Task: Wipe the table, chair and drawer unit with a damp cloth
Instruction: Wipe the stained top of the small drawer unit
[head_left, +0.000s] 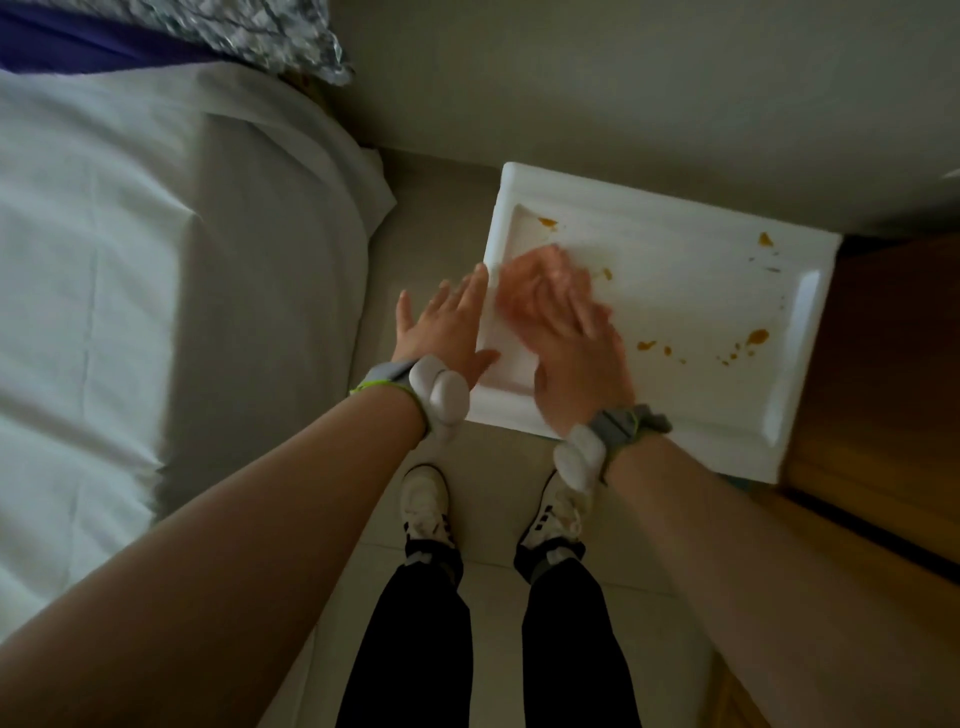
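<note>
I look straight down on the white drawer unit (691, 291). Its recessed top carries several orange stains (756, 336), mostly on the right half. My right hand (576, 358) lies flat on the left part of the top and is motion-blurred. A pinkish cloth (537, 275) shows under and beyond its fingertips, pressed onto the surface. My left hand (441, 327) rests against the unit's left edge with fingers spread, its thumb lying over the rim. It holds nothing. No table or chair is in view.
A bed with a white sheet (130, 270) fills the left side, a patterned pillow (270, 31) at its head. Brown wooden furniture (883, 389) adjoins the unit on the right. A wall (623, 78) runs behind. My feet in white shoes (426, 504) stand on the pale floor.
</note>
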